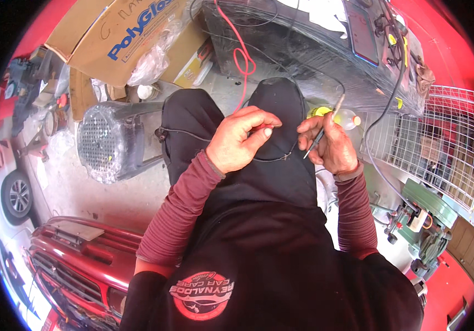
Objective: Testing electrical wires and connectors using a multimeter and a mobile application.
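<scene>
Over my lap, my left hand [242, 139] is closed in a pinch. A thin red wire [242, 55] runs down from the top to this hand, and a small reddish end shows between thumb and fingers. To its right, my right hand [333, 144] grips a slim pen-shaped tool [318, 135] with a pointed tip slanting down and left. A dark cord leads off the tool's upper end; its exact kind is unclear. The two hands are apart. A black cable [273, 160] lies across my dark trousers [281, 185], passing below the left hand.
Ahead stands a plastic-wrapped bench [303, 66] with a dark tablet-like device [363, 36]. A cardboard box [91, 41] sits at far left, a wrapped perforated cylinder [110, 140] nearer. On the right are a bottle [347, 119], a wire rack [446, 138] and a green machine [427, 204].
</scene>
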### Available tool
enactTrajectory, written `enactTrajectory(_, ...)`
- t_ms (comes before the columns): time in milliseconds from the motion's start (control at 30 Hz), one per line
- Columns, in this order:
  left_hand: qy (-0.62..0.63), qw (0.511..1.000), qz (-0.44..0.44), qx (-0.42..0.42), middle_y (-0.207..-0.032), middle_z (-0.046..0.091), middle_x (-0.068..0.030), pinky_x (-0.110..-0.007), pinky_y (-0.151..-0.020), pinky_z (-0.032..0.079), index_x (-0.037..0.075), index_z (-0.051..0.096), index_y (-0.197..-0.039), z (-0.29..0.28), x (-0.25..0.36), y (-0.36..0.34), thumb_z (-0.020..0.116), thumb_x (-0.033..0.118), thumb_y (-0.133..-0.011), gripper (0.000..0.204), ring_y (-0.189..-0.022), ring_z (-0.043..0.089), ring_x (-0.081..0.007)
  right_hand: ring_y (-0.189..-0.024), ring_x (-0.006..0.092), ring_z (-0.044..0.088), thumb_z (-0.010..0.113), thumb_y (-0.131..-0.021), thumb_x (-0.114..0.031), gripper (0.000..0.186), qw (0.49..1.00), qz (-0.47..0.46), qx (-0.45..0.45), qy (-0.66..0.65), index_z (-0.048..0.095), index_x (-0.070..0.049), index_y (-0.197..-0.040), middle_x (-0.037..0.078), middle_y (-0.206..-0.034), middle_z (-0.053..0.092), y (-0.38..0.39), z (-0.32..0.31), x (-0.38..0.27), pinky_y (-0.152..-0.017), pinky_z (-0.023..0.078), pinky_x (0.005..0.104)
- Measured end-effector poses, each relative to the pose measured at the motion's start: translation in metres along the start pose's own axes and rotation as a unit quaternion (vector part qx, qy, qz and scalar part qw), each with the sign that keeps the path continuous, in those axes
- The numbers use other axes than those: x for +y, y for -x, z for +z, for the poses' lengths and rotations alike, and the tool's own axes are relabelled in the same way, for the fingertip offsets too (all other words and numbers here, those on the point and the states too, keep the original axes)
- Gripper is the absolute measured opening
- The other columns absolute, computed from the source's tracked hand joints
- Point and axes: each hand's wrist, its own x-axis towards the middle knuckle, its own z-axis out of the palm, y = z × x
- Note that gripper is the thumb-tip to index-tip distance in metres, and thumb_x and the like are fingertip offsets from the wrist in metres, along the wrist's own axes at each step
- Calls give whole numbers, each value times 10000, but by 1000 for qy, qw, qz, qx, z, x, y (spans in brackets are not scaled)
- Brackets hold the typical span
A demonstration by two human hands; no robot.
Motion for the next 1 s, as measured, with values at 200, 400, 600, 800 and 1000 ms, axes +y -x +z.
enactTrajectory(200, -10, 991, 53, 122, -999, 649, -47, -272, -817, 477, 19, 672, -1069, -22, 5, -3, 606, 49, -945, 143, -906, 607, -130, -704, 223, 647, 630, -938, -151, 194, 992, -116, -44, 28, 572, 6, -1037, 188, -994, 620, 6, -5, 0, -632, 528, 343)
enactTrajectory(400, 222, 931, 18, 291, -1075, 680, -107, -332, -920, 496, -14, 633, -1107, -76, -1, 14, 577, 50, -967, 165, -1001, 631, -180, -721, 199, 648, 702, -862, -45, 218, 992, -112, -64, 11, 582, 8, -1037, 182, -966, 642, 4, -2, 4, -631, 519, 298)
enactTrajectory(600, 188, 920, 16, 344, -1179, 649, -118, -299, -844, 485, 6, 632, -1145, -128, -7, 48, 564, 67, -982, 187, -1012, 599, -160, -744, 171, 625, 743, -845, -89, 233, 989, -102, -48, 95, 599, -10, -1010, 147, -928, 660, 5, 1, 8, -653, 495, 271)
enactTrajectory(800, 219, 908, 21, 356, -1172, 650, -116, -266, -713, 444, 37, 630, -1148, -155, -14, 72, 571, 110, -986, 187, -949, 575, -123, -764, 156, 600, 744, -833, -74, 210, 988, -102, -55, 104, 611, -17, -985, 172, -1032, 631, 7, -2, 11, -665, 490, 263)
enactTrajectory(1000, 288, 878, -12, 383, -1129, 662, -134, -278, -660, 503, 58, 588, -1128, -163, -29, 96, 535, 138, -1009, 152, -787, 622, -144, -758, 168, 605, 751, -851, -123, 254, 989, -109, -55, 79, 595, -22, -1024, 164, -1027, 630, 5, 0, 14, -630, 488, 280)
